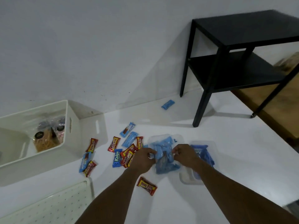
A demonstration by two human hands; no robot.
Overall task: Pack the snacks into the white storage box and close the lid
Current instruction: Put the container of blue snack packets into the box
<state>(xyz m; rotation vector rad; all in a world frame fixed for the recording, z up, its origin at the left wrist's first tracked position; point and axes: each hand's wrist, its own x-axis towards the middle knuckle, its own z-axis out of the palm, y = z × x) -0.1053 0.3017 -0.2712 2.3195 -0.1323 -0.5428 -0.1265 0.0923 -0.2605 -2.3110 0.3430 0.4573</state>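
Observation:
A clear plastic bag of blue snack packets (165,152) lies on the white floor. My left hand (143,159) grips its left side and my right hand (184,155) pinches its right side. A second bag of blue packets (204,155) sits just right of my right hand, partly hidden by that arm. Several loose red and blue snack bars (125,152) lie scattered to the left. One red bar (146,185) lies between my forearms. The white storage box (71,126) stands open at the left, holding two clear snack bags (47,136).
The box's white dotted lid (53,206) lies at the bottom left. A lone blue packet (168,104) lies by the wall. A black side table (239,62) stands at the right, with a wooden surface (278,107) behind it.

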